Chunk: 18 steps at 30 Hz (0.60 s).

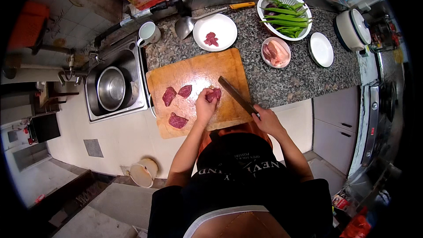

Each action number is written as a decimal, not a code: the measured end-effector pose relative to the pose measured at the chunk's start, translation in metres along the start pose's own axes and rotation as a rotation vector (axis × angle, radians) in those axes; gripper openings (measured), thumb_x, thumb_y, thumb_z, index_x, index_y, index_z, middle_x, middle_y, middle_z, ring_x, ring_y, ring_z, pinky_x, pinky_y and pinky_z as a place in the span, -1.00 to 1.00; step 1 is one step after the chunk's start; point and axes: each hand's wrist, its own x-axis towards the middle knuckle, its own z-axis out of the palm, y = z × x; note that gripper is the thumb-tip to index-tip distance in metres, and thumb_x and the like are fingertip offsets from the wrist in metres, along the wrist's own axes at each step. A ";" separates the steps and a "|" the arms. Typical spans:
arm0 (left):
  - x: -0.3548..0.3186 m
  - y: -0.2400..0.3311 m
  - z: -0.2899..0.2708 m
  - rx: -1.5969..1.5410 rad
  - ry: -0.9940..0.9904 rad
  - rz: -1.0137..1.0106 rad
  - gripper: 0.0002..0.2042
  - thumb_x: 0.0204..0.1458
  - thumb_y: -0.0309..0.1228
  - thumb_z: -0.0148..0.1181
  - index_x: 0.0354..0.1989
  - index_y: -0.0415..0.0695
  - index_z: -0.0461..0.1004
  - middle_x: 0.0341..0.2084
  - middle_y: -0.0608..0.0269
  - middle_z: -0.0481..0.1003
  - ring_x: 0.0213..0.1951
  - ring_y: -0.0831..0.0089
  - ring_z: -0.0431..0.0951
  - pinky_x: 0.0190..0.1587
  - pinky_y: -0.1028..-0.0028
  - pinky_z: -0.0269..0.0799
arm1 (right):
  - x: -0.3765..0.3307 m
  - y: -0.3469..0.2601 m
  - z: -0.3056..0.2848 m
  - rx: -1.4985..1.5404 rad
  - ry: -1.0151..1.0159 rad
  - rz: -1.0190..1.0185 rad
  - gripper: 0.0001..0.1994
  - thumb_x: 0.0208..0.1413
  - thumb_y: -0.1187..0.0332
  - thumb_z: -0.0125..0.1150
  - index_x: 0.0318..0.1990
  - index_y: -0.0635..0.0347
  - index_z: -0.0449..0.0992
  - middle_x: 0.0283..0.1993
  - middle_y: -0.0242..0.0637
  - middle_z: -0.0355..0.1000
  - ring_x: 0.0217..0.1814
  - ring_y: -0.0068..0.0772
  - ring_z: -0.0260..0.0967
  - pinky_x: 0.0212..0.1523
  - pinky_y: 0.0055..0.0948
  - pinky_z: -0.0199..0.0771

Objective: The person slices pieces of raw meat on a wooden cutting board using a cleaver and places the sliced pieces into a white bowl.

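Note:
A wooden cutting board (198,68) lies on the granite counter. On it my left hand (205,105) presses down a chunk of red meat (215,94). My right hand (265,121) grips the handle of a cleaver (235,94), whose blade rests edge-down right beside that chunk. Three other red meat pieces lie on the board: one at the left (168,96), one (185,91) next to it and one nearer me (177,120).
A white plate with a bit of red meat (215,31), a bowl of pale meat (276,52), a colander of green peppers (286,15), an empty plate (320,49), a ladle (185,25) and a mug (147,33) stand behind the board. A sink with a steel bowl (111,88) is left.

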 end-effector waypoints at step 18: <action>-0.013 -0.017 -0.009 -0.633 -0.098 -0.568 -0.75 0.14 -0.38 -0.04 -0.15 -0.35 0.38 -0.33 0.14 0.49 -0.42 0.47 0.51 -0.36 0.59 0.49 | -0.002 -0.005 -0.001 0.085 -0.030 0.042 -0.69 0.05 0.30 -0.02 -0.05 0.21 0.32 -0.37 0.12 0.41 -0.27 0.21 0.34 -0.23 -0.01 0.33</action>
